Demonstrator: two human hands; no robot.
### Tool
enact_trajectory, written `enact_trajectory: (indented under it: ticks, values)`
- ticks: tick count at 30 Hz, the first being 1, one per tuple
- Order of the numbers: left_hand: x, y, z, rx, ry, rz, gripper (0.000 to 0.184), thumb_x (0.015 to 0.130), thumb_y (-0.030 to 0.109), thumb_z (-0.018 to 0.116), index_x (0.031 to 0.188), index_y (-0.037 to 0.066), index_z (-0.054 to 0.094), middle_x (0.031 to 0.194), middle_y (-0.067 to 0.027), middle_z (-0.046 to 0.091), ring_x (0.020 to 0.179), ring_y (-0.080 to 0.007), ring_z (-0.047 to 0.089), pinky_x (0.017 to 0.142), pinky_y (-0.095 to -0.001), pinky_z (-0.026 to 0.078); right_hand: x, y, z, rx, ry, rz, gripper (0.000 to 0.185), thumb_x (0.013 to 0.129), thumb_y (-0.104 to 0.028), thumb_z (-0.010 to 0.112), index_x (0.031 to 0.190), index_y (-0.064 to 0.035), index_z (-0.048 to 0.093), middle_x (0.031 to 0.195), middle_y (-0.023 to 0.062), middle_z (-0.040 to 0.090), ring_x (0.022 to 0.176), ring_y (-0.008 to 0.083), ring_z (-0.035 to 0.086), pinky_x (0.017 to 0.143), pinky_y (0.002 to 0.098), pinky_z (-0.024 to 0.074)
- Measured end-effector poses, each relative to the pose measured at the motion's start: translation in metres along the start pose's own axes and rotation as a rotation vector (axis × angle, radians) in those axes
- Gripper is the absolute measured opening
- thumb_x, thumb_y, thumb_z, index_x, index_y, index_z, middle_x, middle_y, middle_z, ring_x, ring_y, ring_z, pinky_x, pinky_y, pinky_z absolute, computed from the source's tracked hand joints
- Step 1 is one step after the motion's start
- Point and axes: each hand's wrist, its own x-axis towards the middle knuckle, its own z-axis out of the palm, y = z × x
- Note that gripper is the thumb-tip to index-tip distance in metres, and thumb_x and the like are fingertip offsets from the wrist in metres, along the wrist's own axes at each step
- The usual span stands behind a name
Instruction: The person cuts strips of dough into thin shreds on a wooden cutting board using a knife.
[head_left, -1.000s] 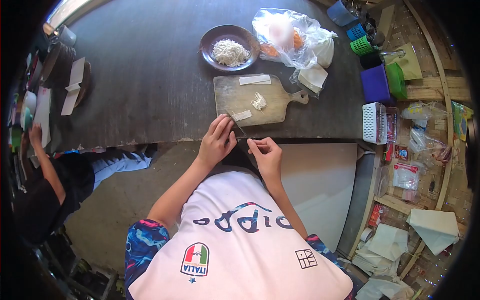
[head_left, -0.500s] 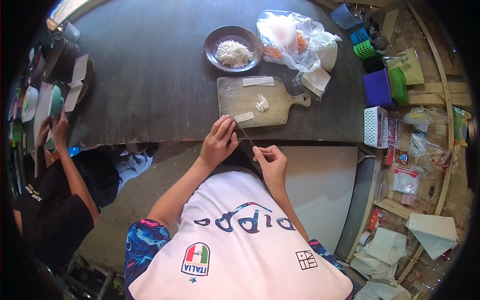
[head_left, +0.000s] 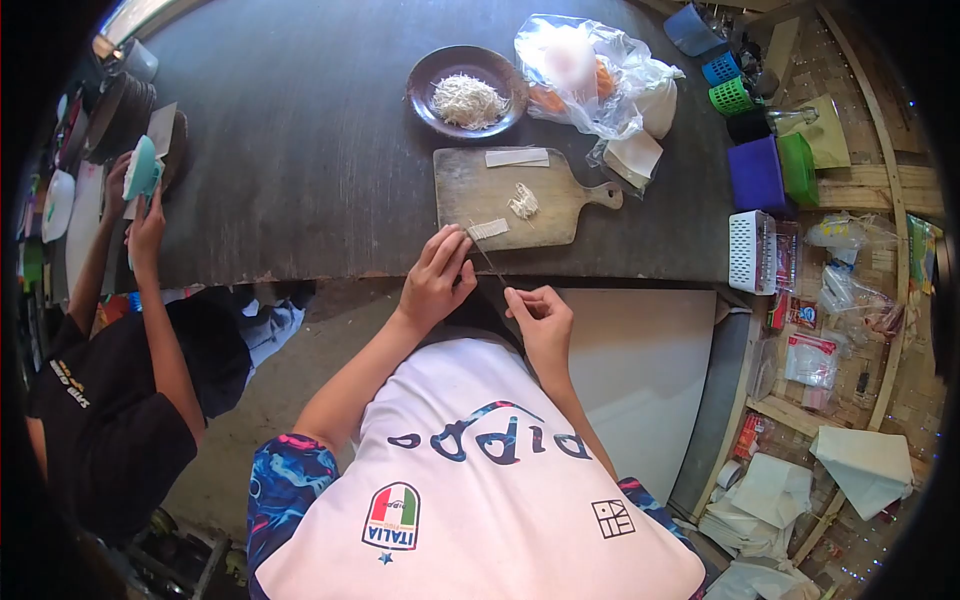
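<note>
**Working in close with a thin knife**

I am pinching what looks like a thin knife (head_left: 489, 262) between the thumb and fingers of my right hand (head_left: 540, 315), just in front of the edge of the table (head_left: 300, 150). The blade is slanting up to the near left corner of the cutting board (head_left: 555, 225). My left hand (head_left: 433, 280) is resting there with fingers bent; I cannot tell whether the fingertips are pressing on anything.

The pale piece (head_left: 489, 229) is lying on the board right beside those fingertips, its surface lined across as if sliced. I judge that I am in the middle of fine cutting. The next move seems to be calling for a steady left hand, fingertips tucked clear of the edge, and a short, controlled stroke from the right.

Farther up the board, a small heap of slivers (head_left: 522, 201) is lying loose, and flat strips (head_left: 517, 157) are waiting along the far side. Beyond the board, a dark bowl (head_left: 418, 112) is holding a mound of white shreds (head_left: 468, 101), with a clear plastic bag (head_left: 628, 95) sitting beside it.
</note>
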Motion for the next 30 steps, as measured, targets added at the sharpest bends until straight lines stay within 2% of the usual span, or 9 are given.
enact_trajectory:
  ticks: [11,16,26,30]
  values:
    - [0.002,0.000,-0.001,0.009,0.011,0.008,0.030,0.092,0.005,0.070,0.118,-0.010,0.074,0.132,-0.0171,0.068,0.132,-0.0337,0.065,0.112,-0.0418,0.057,-0.002,-0.002,-0.001,-0.017,-0.001,-0.016,0.022,0.099,-0.018,0.084,0.097,0.0019,0.074,0.085,0.0099,0.080,0.080,0.0113,0.075,0.074,0.0264,0.0544]
    - [0.001,0.001,0.000,0.004,0.015,0.000,0.030,0.092,0.005,0.070,0.118,-0.010,0.075,0.132,-0.0169,0.069,0.132,-0.0330,0.065,0.111,-0.0415,0.058,0.007,-0.013,0.008,0.013,-0.014,0.059,0.022,0.099,-0.018,0.084,0.096,0.0018,0.074,0.085,0.0094,0.079,0.079,0.0114,0.075,0.073,0.0260,0.0546]
    - [0.002,0.000,-0.001,0.004,0.029,-0.009,0.031,0.092,0.005,0.070,0.119,-0.009,0.075,0.131,-0.0170,0.068,0.131,-0.0334,0.065,0.110,-0.0411,0.058,0.008,-0.009,0.008,0.006,-0.019,0.067,0.022,0.098,-0.019,0.084,0.096,0.0010,0.075,0.084,0.0091,0.080,0.077,0.0118,0.075,0.074,0.0264,0.0549]
    - [-0.002,-0.002,0.003,-0.033,0.014,-0.028,0.031,0.094,0.003,0.068,0.122,-0.008,0.075,0.135,-0.0171,0.067,0.134,-0.0354,0.064,0.111,-0.0444,0.057,-0.001,-0.010,0.000,-0.028,-0.006,0.011,0.023,0.098,-0.019,0.085,0.095,0.0016,0.074,0.084,0.0089,0.079,0.077,0.0118,0.075,0.074,0.0265,0.0550]
